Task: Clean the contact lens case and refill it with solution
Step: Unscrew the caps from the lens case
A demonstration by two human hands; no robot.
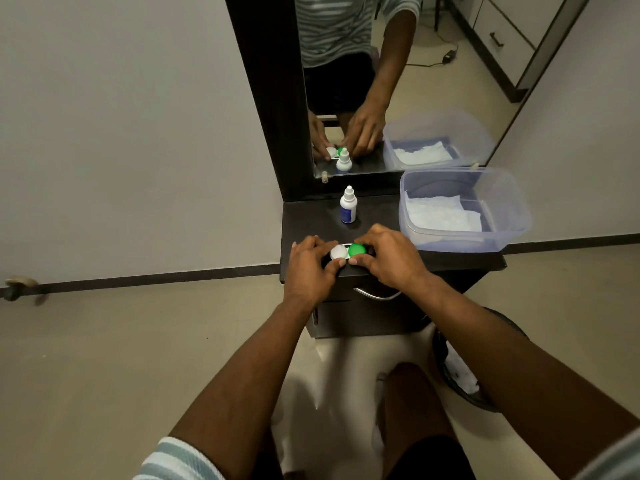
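Contact lens case (348,251) sits at the near edge of the dark vanity top (311,223), pinned between two hands. The left hand (309,263) curls round the white cap (338,252), thumb and fingers pinching its end of the case. The right hand (388,252) grips the green cap (357,249) the same way, fingertips bent over its rim. Both caps look screwed on, so I'd judge this the opening step: unscrewing before any cleaning. Whether either cap has loosened at all is hard to tell from here, since the fingers hide the threads.

Next comes a twist on one cap while the other hand steadies the body, then somewhere to set the loose caps down.

Just behind the case stands the solution bottle (348,205), upright, nozzle capped, untouched. To the right rests a clear plastic tub (512,209) with white tissue (443,213) lying in it. Beyond, the mirror (433,64) repeats the hands, bottle and tub.
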